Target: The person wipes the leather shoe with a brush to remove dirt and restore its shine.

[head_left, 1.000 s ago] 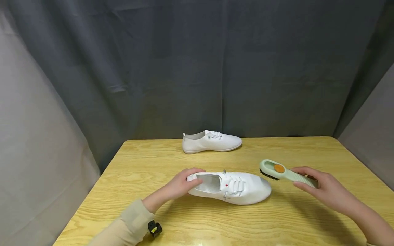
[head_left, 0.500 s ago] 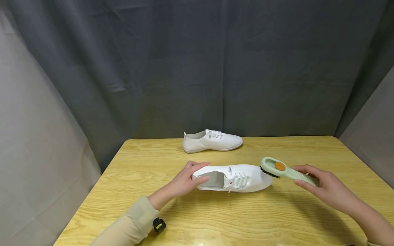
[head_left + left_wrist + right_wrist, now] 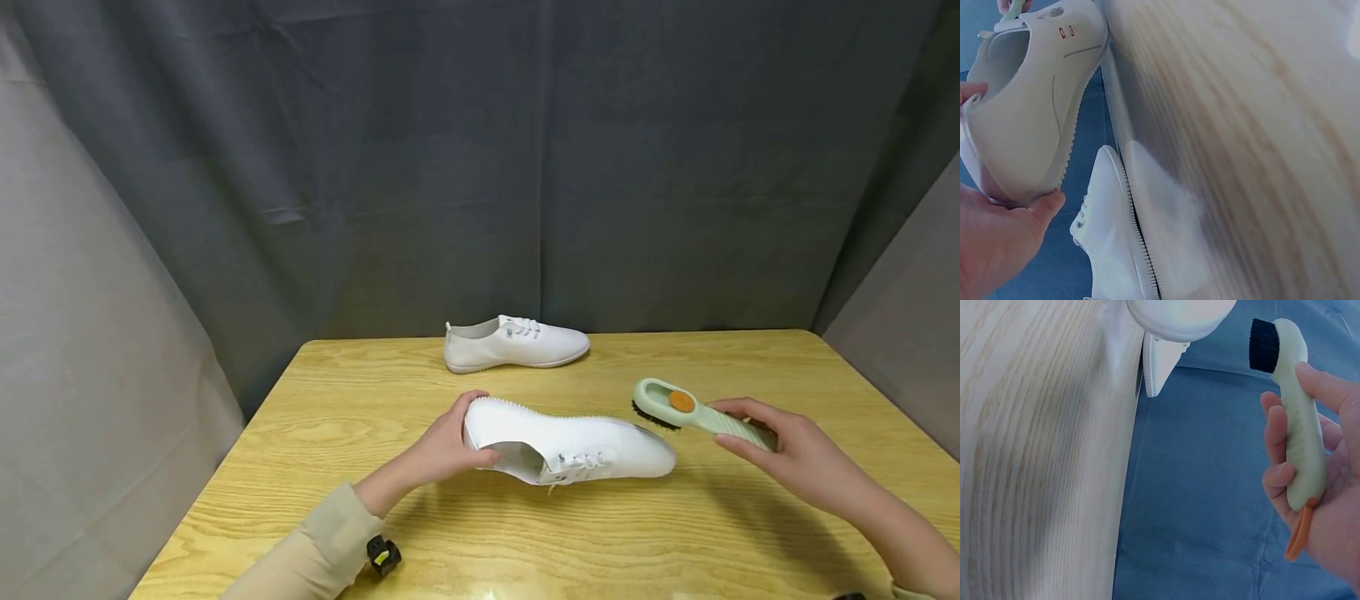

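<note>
My left hand (image 3: 446, 446) grips a white lace-up shoe (image 3: 592, 442) by its heel, thumb at the opening. The shoe is tipped on its side, its opening and laces turned toward me and its toe pointing right. In the left wrist view, small red marks and a grey line show on the shoe's side (image 3: 1041, 119). My right hand (image 3: 787, 454) holds a pale green shoe brush (image 3: 701, 414) by its ribbed handle. An orange button sits on the brush head, and its black bristles (image 3: 1264, 347) face down, just above and beside the shoe's toe. An orange loop (image 3: 1300, 534) hangs from the handle end.
A second white shoe (image 3: 517, 346) stands upright at the back of the wooden table (image 3: 360, 383), toe to the right. A dark grey curtain (image 3: 420, 167) hangs behind the table, with pale cloth (image 3: 82, 333) at the sides. A black wrist device (image 3: 383, 555) is by my left sleeve.
My left hand has rolled the shoe about its length, first one way, now with its side up and opening toward me. The brush has risen slightly and stays near the toe.
</note>
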`<act>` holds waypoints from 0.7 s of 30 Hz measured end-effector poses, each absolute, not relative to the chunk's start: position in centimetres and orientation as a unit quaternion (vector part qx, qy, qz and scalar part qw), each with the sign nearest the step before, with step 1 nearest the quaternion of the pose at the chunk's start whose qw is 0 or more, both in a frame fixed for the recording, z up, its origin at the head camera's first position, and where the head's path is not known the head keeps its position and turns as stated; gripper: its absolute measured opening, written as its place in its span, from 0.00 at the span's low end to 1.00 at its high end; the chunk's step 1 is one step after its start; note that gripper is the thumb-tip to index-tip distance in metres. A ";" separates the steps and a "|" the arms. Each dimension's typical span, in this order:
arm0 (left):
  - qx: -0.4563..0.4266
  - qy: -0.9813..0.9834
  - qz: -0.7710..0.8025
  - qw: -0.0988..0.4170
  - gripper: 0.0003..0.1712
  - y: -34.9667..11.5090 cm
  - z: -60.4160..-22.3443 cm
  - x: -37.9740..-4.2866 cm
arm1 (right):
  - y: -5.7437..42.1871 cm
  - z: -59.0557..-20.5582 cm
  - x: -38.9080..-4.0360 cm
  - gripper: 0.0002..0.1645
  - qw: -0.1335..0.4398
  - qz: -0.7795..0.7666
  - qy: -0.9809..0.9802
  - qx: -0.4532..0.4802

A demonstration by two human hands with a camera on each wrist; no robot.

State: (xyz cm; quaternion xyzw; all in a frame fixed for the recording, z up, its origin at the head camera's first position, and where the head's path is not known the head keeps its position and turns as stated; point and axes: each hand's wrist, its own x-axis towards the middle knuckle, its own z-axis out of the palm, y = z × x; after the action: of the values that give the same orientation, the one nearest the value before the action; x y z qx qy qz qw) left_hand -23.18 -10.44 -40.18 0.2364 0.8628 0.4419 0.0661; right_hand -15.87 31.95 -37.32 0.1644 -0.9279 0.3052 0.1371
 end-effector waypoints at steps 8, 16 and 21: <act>0.262 0.860 0.433 0.067 0.46 -10.8 -40.1 -22.8 | 31.9 -37.3 -15.8 0.20 0.136 0.305 -0.928 0.163; 0.291 0.836 0.452 0.109 0.50 -11.6 -40.1 -22.5 | 31.9 -37.3 -15.9 0.20 0.133 0.307 -0.928 0.164; 0.312 0.813 0.475 0.125 0.46 -11.9 -40.3 -22.5 | 31.7 -37.3 -16.0 0.20 0.133 0.308 -0.927 0.168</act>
State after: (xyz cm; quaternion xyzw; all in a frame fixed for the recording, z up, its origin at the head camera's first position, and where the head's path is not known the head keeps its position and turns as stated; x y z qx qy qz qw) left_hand -22.51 -11.85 -40.27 0.3119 0.8134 0.4749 0.1249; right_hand -15.99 31.70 -37.27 0.1675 -0.9271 0.3078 0.1328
